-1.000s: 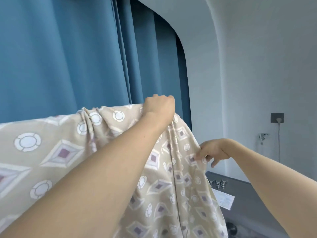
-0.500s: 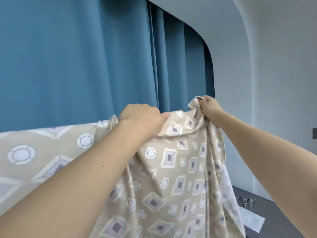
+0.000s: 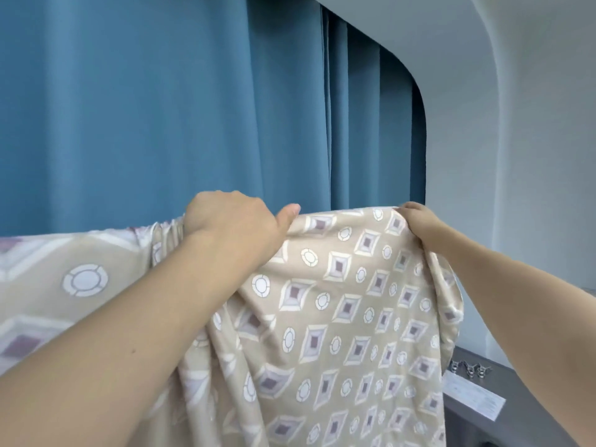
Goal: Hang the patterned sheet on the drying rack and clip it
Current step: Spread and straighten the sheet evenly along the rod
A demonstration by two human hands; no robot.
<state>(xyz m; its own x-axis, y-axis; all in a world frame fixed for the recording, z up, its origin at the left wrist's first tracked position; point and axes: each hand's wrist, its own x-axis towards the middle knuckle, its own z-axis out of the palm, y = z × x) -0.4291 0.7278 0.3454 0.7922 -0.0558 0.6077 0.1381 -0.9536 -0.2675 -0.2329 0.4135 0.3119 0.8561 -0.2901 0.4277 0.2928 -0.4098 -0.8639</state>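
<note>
Against the blue curtain (image 3: 161, 108), the sheet (image 3: 338, 311) hangs over a line at hand height, its top edge running straight from the left border to the right hand. Whatever carries it is hidden under the cloth. The sheet is beige, printed with white rings and grey-violet diamonds, and it falls in soft folds down past the lower border.

The left hand (image 3: 232, 224) sits on the top edge, left of the curtain's dark folds, its grip closed over a bunch of gathered cloth with the thumb lying out flat along the edge. The right hand (image 3: 419, 221) holds the sheet's far corner, just below where the curtain ends at the white wall (image 3: 516, 156); its grip is pinched on that corner, fingers curled over the back. Between the hands the edge is stretched nearly level.

Below the right forearm, right of the sheet, a grey surface (image 3: 522, 424) carries a few metal clips (image 3: 471, 369) and a white paper slip (image 3: 474, 400), both apart from the sheet.
</note>
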